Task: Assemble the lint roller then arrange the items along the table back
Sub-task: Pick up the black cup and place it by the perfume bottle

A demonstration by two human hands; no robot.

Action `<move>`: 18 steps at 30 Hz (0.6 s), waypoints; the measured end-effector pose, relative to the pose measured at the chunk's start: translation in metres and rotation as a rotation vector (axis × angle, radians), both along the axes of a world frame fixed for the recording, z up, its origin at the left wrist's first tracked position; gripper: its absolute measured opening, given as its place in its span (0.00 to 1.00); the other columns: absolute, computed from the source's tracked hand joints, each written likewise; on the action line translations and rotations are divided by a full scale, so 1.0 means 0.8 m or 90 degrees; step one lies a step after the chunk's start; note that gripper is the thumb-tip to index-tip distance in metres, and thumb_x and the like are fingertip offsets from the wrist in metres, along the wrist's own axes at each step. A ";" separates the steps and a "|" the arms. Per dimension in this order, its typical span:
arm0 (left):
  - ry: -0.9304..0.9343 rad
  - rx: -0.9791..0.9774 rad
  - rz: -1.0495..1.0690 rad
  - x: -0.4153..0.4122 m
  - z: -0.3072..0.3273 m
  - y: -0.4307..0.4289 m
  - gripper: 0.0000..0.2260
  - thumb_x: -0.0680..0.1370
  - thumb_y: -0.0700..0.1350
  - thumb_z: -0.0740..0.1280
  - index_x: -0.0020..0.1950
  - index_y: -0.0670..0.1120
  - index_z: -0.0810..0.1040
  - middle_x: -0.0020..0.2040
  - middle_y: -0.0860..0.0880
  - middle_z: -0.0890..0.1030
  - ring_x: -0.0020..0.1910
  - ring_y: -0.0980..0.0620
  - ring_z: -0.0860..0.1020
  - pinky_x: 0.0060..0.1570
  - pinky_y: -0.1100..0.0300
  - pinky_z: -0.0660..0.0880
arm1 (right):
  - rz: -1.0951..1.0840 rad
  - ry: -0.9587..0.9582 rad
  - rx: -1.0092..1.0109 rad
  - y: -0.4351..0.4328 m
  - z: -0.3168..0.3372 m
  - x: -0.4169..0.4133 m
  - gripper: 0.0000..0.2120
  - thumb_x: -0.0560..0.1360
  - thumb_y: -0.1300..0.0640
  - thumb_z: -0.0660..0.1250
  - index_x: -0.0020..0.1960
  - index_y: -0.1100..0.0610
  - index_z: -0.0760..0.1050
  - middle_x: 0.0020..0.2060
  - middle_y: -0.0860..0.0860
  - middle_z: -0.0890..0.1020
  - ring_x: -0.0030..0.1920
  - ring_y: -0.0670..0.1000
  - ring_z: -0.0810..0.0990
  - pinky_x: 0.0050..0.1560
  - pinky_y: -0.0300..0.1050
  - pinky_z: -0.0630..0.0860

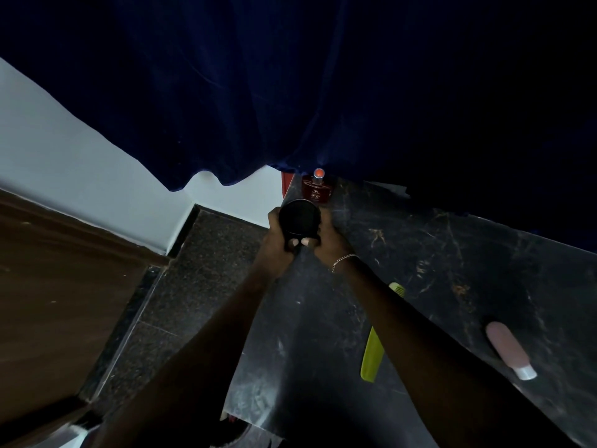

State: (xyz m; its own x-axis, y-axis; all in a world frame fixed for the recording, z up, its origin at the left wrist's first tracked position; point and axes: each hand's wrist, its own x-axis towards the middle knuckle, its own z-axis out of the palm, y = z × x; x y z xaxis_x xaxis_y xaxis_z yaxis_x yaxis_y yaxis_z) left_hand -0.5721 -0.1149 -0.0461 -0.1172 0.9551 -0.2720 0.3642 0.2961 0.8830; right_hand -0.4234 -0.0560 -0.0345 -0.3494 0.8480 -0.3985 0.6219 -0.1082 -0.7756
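Both of my hands wrap a black cylindrical object, seen end-on, near the far left corner of the dark marble table. My left hand grips its left side and my right hand, with a chain bracelet at the wrist, grips its right side. Whether it is the lint roller I cannot tell. Just behind it a red perfume bottle with an orange cap stands at the table's back edge. A yellow-green comb lies under my right forearm. A pink tube with a white cap lies on its side at the right.
A dark blue curtain hangs behind the table's back edge. Left of the table are a speckled dark floor, a white wall and a brown wooden panel.
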 end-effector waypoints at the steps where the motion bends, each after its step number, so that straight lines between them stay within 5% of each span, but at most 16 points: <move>1: -0.006 -0.003 0.002 0.000 0.000 -0.001 0.36 0.73 0.45 0.67 0.77 0.55 0.53 0.66 0.56 0.74 0.62 0.67 0.75 0.56 0.77 0.69 | -0.002 -0.009 0.001 0.000 -0.001 0.000 0.39 0.73 0.62 0.70 0.76 0.45 0.53 0.67 0.54 0.77 0.67 0.56 0.76 0.67 0.54 0.74; 8: -0.004 -0.010 0.018 0.004 0.010 -0.012 0.45 0.71 0.51 0.69 0.83 0.51 0.48 0.73 0.53 0.71 0.69 0.66 0.71 0.67 0.72 0.68 | -0.032 0.022 -0.046 -0.002 -0.004 0.005 0.46 0.71 0.65 0.73 0.80 0.51 0.52 0.70 0.56 0.75 0.70 0.55 0.74 0.72 0.54 0.71; 11: 0.010 -0.071 0.090 0.005 0.009 -0.036 0.45 0.77 0.38 0.70 0.85 0.52 0.45 0.82 0.45 0.64 0.81 0.47 0.65 0.78 0.43 0.66 | -0.054 0.031 -0.067 -0.022 -0.004 0.016 0.50 0.71 0.66 0.74 0.82 0.52 0.47 0.78 0.54 0.62 0.77 0.54 0.65 0.76 0.55 0.65; 12: 0.019 -0.074 0.097 0.005 0.009 -0.049 0.44 0.78 0.37 0.70 0.85 0.53 0.47 0.83 0.45 0.62 0.81 0.45 0.64 0.79 0.41 0.65 | -0.050 0.031 -0.065 -0.031 -0.004 0.022 0.50 0.72 0.65 0.75 0.82 0.52 0.45 0.80 0.53 0.59 0.78 0.53 0.62 0.77 0.55 0.63; 18: 0.192 -0.031 0.018 0.018 0.017 -0.132 0.33 0.84 0.53 0.66 0.85 0.46 0.56 0.84 0.43 0.57 0.82 0.43 0.62 0.78 0.52 0.62 | -0.001 -0.034 0.068 -0.110 0.002 0.086 0.46 0.74 0.49 0.72 0.82 0.51 0.46 0.80 0.53 0.58 0.79 0.55 0.61 0.76 0.55 0.65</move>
State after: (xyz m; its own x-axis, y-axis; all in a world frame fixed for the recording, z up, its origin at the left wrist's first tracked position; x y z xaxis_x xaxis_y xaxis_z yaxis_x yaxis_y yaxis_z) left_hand -0.5576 -0.2203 -0.0321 -0.2252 0.9371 -0.2667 0.5986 0.3491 0.7209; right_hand -0.3546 -0.1444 -0.0329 -0.3285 0.8874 -0.3233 0.6621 -0.0277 -0.7489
